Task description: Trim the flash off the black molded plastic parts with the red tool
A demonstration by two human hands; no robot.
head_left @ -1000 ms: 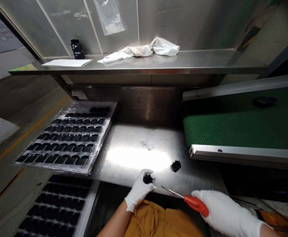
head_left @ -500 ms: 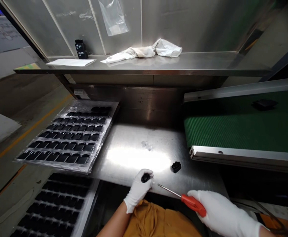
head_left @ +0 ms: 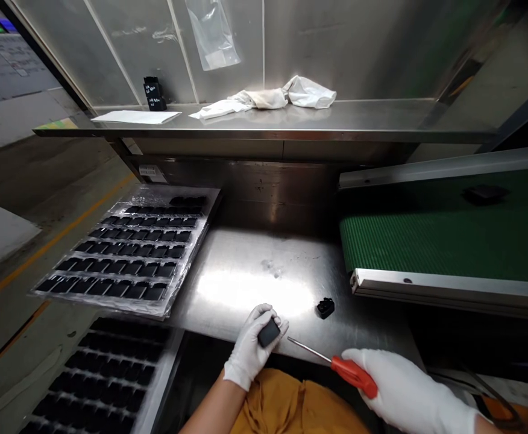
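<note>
Nearby, a second small black plastic part [head_left: 325,307] is lying loose on the shiny steel worktable [head_left: 246,283], just beyond the tool tip, with a clear blister tray of black parts [head_left: 128,253] sitting left of the fingers and a green ribbed conveyor belt [head_left: 445,241] running off right. The white-gloved left hand [head_left: 250,352] is pinching a small black rectangular plastic block [head_left: 269,332] between thumb and fingertips [head_left: 264,313]. The white-gloved right hand [head_left: 408,395] is wrapping closed around a red-handled screwdriver [head_left: 336,367], whose steel tip is pointing just beside the block.

Both hands gloved: left hand [head_left: 251,346] fingers curled shut; right hand [head_left: 411,395] apparently closed, partly cropped.
</note>
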